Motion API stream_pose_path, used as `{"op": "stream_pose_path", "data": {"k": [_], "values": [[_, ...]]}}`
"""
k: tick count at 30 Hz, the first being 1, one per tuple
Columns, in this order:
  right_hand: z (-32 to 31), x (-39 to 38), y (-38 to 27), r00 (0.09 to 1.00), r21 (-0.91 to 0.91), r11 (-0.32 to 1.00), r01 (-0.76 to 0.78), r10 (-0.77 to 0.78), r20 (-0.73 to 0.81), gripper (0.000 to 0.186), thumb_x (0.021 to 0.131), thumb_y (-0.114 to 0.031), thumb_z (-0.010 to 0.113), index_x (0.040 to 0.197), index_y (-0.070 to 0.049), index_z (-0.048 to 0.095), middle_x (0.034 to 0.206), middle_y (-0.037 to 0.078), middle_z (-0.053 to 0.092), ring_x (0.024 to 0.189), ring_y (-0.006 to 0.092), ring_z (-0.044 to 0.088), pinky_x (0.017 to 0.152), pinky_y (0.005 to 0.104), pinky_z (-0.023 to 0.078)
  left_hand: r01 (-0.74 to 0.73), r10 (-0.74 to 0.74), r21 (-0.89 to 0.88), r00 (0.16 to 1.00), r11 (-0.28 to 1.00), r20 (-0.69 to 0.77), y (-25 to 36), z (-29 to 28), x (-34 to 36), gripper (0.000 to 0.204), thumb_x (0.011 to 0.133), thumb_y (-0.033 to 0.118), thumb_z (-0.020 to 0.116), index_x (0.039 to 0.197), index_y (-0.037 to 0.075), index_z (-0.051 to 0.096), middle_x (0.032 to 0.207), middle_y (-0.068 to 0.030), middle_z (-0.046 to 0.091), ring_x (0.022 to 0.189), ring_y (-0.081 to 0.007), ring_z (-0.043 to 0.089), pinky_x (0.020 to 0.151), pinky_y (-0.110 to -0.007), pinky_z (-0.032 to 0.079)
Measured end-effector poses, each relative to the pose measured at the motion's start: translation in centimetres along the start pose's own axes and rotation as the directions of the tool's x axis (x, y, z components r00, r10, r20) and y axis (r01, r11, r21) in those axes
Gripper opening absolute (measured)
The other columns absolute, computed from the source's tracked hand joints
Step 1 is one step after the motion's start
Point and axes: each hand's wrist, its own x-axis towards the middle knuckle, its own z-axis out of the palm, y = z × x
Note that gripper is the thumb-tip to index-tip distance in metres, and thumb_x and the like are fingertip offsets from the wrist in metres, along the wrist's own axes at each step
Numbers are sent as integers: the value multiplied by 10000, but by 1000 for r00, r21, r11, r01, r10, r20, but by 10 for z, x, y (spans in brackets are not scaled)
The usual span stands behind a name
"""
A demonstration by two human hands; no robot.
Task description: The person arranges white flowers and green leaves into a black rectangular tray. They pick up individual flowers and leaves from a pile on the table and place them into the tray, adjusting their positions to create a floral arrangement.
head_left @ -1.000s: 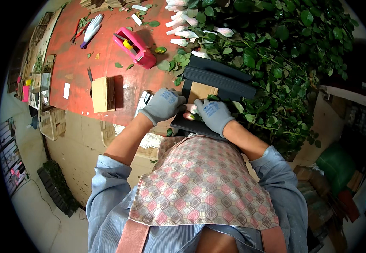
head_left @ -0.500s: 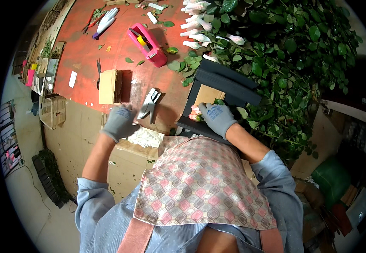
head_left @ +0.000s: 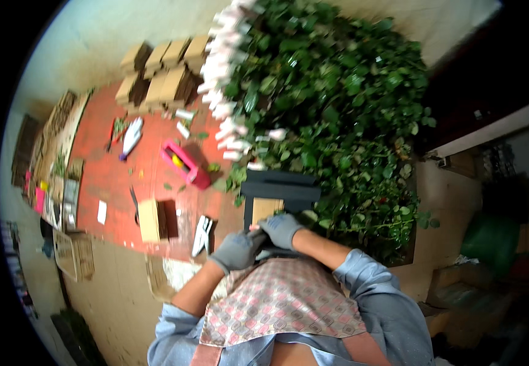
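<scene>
My gloved left hand (head_left: pixel 238 250) and gloved right hand (head_left: pixel 281 230) meet at the near side of a black tray (head_left: pixel 283 188) at the table's front edge. Their fingers are curled close together, and motion blur hides what is between them. A small pinkish patch, perhaps part of a rose, shows by the fingertips. Beyond my hands a piece of brown cardboard (head_left: pixel 267 207) lies in the tray. A silver stapler (head_left: pixel 201 235) rests on the red table just left of my left hand.
A cardboard stack (head_left: pixel 150 221) with dark scissors (head_left: pixel 134 204), a pink tape dispenser (head_left: pixel 185 165) and a white glove (head_left: pixel 132 137) lie leftward. Leafy stems (head_left: pixel 338 122) with white-netted heads (head_left: pixel 222 73) pile up at right. More cardboard stacks (head_left: pixel 165 85) stand at the back.
My left hand has moved right from beside the stapler to join my right hand at the tray. The pink rose is now mostly hidden. The view has tilted up, showing more of the back.
</scene>
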Motion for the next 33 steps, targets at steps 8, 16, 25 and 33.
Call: {"op": "stream_pose_path", "data": {"k": [8, 16, 25, 33], "values": [[-216, 5, -2, 760, -49, 998, -33, -7, -650, 271, 945, -162, 544, 1198, -122, 631, 941, 136, 656, 832, 327, 676, 731, 465, 556, 34, -39, 66, 995, 997, 90, 14, -14, -6, 368, 910, 178, 595, 1264, 74, 585, 1348, -187, 616, 917, -426, 666, 808, -511, 542], [-313, 57, 130, 633, -3, 844, -536, 399, -663, 308, 953, -122, 518, 1247, -44, 571, 1253, 208, 633, 1076, 353, 694, 854, 450, 578, 60, -63, 31, 992, 998, 110, 13, -9, 0, 331, 901, 183, 600, 1224, 122, 643, 1394, -129, 594, 953, -428, 663, 831, -513, 538], [-317, 50, 117, 792, -338, 799, -498, 261, -552, 367, 928, -118, 594, 1290, -64, 567, 1263, 176, 630, 1049, 309, 709, 761, 406, 589, 85, -84, 0, 985, 996, 148, 8, -8, -1, 429, 887, 195, 623, 1315, 162, 640, 1481, -106, 545, 1063, -416, 646, 913, -485, 532], [-308, -22, 93, 405, -319, 858, -401, -146, -902, 221, 896, -197, 612, 1083, -87, 572, 1020, 120, 597, 846, 262, 682, 678, 418, 564, 127, -127, 9, 980, 992, 153, 2, 0, -1, 461, 902, 232, 634, 1353, 140, 618, 1472, -121, 551, 1093, -419, 642, 947, -475, 520]]}}
